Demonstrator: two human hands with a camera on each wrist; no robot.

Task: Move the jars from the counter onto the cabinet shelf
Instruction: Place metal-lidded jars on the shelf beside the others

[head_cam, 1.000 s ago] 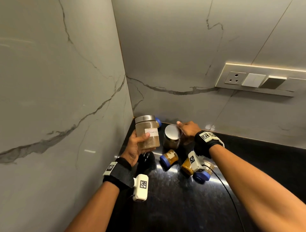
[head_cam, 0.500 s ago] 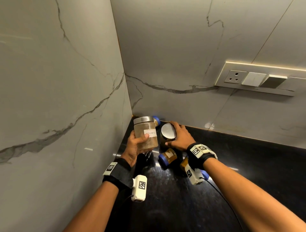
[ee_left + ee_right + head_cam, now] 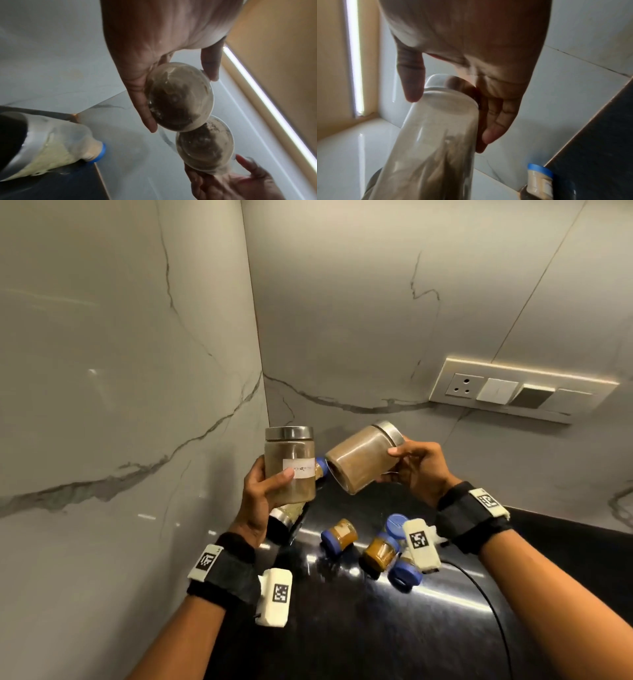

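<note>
Gripping labelled jar [image 3: 290,465] upright: left hand [image 3: 257,501] | right hand [image 3: 419,470] clasps tilted jar [image 3: 361,458] | both above counter [image 3: 359,628]

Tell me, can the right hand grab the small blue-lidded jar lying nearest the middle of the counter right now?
Probably not yet: the right hand already holds a tilted steel-lidded jar, though nothing blocks the small jar.
</note>
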